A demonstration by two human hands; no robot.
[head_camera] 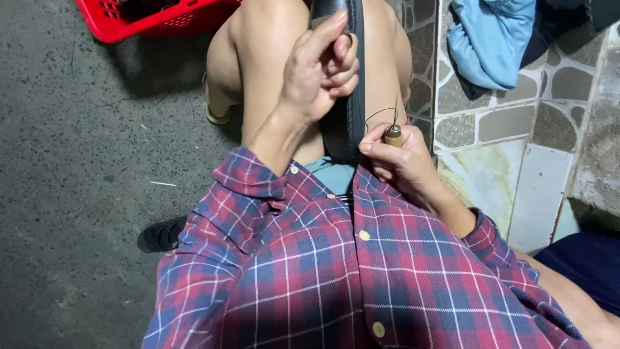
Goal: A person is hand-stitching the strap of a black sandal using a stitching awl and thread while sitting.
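Beside hands (361, 110): red basket (155, 18), blue cloth (487, 42)

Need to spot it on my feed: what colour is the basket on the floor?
Red basket, top left in the head view.

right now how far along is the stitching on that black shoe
Done: hard to tell; no finished stitches show on the black shoe from this angle. In hand: the left hand grips the shoe, clamped between the knees, while the right hand holds a wooden-handled awl with thread looped at its needle against the sole edge. Left: unclear, since most of the edge is hidden by the hands.
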